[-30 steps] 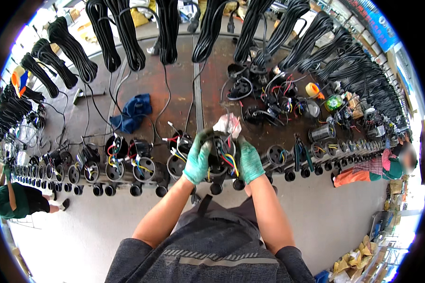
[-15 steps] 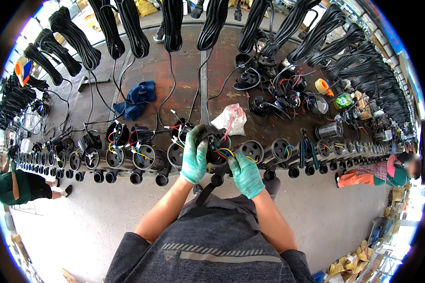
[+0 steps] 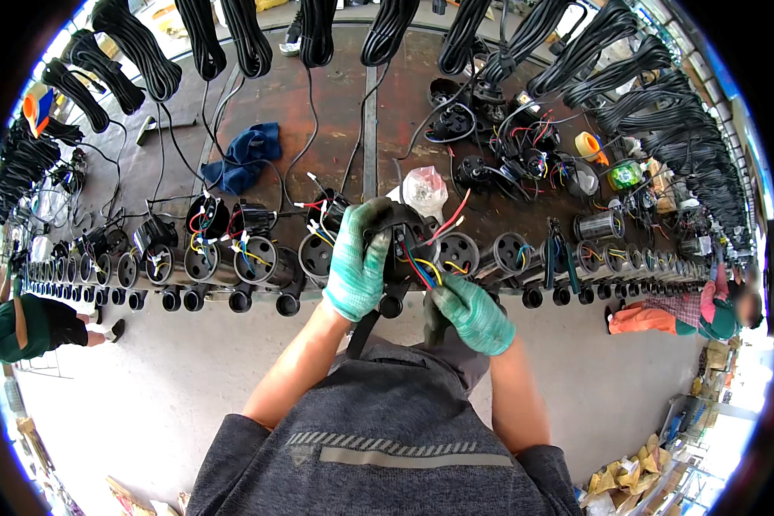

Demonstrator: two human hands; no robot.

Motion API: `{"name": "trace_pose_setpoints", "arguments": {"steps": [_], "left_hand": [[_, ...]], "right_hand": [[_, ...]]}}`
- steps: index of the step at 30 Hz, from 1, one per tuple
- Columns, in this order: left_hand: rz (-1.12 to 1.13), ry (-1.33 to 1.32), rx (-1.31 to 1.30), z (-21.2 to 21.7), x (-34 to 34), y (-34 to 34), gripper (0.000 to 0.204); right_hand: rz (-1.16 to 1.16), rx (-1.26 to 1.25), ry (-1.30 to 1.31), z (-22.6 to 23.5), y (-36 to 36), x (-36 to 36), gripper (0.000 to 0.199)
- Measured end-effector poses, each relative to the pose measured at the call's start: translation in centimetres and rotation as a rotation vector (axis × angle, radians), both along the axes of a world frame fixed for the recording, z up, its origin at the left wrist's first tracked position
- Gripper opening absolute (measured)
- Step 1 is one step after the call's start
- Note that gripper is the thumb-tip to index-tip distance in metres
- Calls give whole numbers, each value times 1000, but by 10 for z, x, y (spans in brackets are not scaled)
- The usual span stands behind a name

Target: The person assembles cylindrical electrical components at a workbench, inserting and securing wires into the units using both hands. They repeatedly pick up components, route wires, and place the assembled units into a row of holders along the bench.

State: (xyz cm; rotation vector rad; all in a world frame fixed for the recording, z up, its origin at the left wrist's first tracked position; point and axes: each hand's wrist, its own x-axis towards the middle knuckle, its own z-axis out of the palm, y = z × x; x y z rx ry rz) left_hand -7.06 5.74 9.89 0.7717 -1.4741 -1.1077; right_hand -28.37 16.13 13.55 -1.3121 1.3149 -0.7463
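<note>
My left hand [image 3: 359, 268], in a green glove with a dark fingertip area, grips a black round plastic housing [image 3: 397, 225] at the front edge of the bench. From the housing come several coloured wires [image 3: 421, 268], among them red, blue and yellow ones. My right hand [image 3: 476, 316], gloved alike, pinches these wires between thumb and fingers, lower and to the right of the housing. A loose red wire [image 3: 452, 217] sticks up beside it. Black cylinders [image 3: 316, 255] with open ends stand along the bench edge on both sides of my hands.
Bundled black cables [image 3: 316, 34] hang across the far side. On the bench [image 3: 335, 120] lie a blue cloth [image 3: 248, 156], a white plastic bag [image 3: 425, 191], an orange tape roll [image 3: 588, 146] and pliers [image 3: 559, 258]. One person [image 3: 39, 331] is at far left, another [image 3: 671, 311] at far right.
My right hand has moved right and down with the wires, which now stretch out further from the housing. My left hand still holds the housing. The view has shifted slightly.
</note>
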Motion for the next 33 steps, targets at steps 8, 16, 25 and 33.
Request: {"name": "trace_pose_setpoints", "arguments": {"steps": [8,16,25,33], "left_hand": [[-36,-70,66,14,0,3,40],[110,-11,127,40,41,-33,40],[206,1,114,46,37,-32,39],[284,30,55,50,3,-7,49]], "right_hand": [[-282,35,-361,7,3,7,31],[-100,-9,-334,31,44,-27,48],[-417,281,-760,15,18,-15,39],[-106,-313,-314,-18,-50,47,39]]}}
